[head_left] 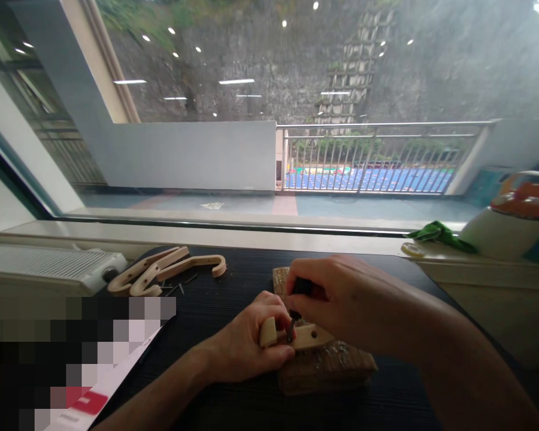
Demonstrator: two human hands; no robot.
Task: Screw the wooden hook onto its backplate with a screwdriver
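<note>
My left hand [254, 341] is closed around a pale, hook-shaped piece of wood [305, 337] with a dark round hole in its face, steadying it on a rough wooden block [326, 374]. In my right hand [336, 299] is a dark-handled screwdriver [293, 317], its shaft pointing down at the wood beside my left fingers. The exact tip contact is too small to make out. Something small and red shows by the shaft. Bits of shiny metal, perhaps small screws or shavings, lie on the block.
Several similar curved wooden hooks [175, 269] lie on the black table [233, 287] at the left, with thin dark metal pieces [175, 290] beside them. A radiator [49, 266] stands left. On the windowsill at right are a green cloth [440, 235] and a white-and-orange container [507, 221].
</note>
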